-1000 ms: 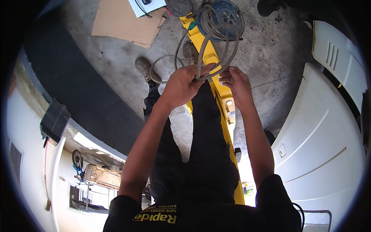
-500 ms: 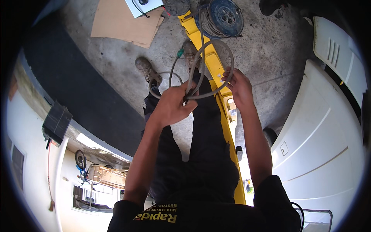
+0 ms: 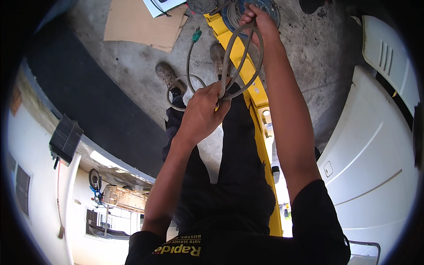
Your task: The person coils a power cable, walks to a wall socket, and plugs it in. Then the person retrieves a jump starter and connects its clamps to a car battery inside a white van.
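"Head view: where does the grey cable (image 3: pixel 227 57) lie?"
"Between the hands, its loop's long axis running from the left hand (image 3: pixel 204 108) forward and rightward to the right hand (image 3: pixel 266 27)."
"And the fingers?"
"Both sets are closed around cable. The right hand is nearer the blue reel (image 3: pixel 274 9); the green plug (image 3: pixel 196 34) sits left, ungripped."

The bare left hand (image 3: pixel 203 114) is held nearer in, its back facing up and its fingers (image 3: pixel 213 92) curled under in a grip. The bare left forearm (image 3: pixel 167 174) slants inward to a nearly straight left wrist (image 3: pixel 183 138). Farther out, the bare right hand (image 3: pixel 263 25) has its fingers (image 3: pixel 248 17) bent into a grip and pointing left, and the bare right forearm (image 3: pixel 289 106) extends forward, leaning left toward the right wrist (image 3: pixel 273 43)
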`<state>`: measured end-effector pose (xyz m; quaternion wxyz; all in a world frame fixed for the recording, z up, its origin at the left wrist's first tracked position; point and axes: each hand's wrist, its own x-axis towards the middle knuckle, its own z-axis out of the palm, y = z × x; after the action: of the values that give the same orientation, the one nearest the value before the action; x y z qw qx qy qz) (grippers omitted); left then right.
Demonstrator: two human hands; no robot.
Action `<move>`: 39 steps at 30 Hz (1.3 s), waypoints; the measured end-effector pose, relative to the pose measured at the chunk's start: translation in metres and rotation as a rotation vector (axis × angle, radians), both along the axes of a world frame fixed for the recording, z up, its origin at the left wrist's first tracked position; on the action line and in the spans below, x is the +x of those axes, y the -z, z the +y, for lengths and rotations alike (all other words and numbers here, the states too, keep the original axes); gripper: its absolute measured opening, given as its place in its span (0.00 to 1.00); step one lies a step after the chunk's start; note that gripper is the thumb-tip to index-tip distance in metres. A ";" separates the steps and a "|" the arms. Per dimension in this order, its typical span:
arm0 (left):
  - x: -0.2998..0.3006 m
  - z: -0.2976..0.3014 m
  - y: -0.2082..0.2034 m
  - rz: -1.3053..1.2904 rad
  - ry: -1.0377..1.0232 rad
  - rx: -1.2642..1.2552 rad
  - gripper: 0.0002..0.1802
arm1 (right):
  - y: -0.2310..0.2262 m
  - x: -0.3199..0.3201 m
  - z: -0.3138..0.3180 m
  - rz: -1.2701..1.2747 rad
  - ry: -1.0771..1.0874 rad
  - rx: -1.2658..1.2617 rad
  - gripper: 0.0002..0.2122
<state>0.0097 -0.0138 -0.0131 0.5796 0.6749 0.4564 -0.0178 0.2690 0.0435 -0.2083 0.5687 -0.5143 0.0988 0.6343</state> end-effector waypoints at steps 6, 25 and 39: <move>-0.007 0.015 -0.009 0.072 -0.272 -0.278 0.11 | -0.054 -0.009 -0.047 -0.061 -0.121 -0.234 0.10; -0.034 -0.027 -0.043 -0.022 -0.127 -0.611 0.19 | 0.006 0.164 -0.037 -0.312 0.059 -0.150 0.14; -0.096 0.001 -0.024 -0.212 -1.073 -0.593 0.21 | -0.270 -0.114 -0.150 -0.496 -0.399 0.126 0.10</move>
<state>-0.0867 -0.0133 0.0106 0.7127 0.1597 0.6476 0.2173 0.1549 -0.1064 0.0615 0.4705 -0.6263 -0.1850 0.5935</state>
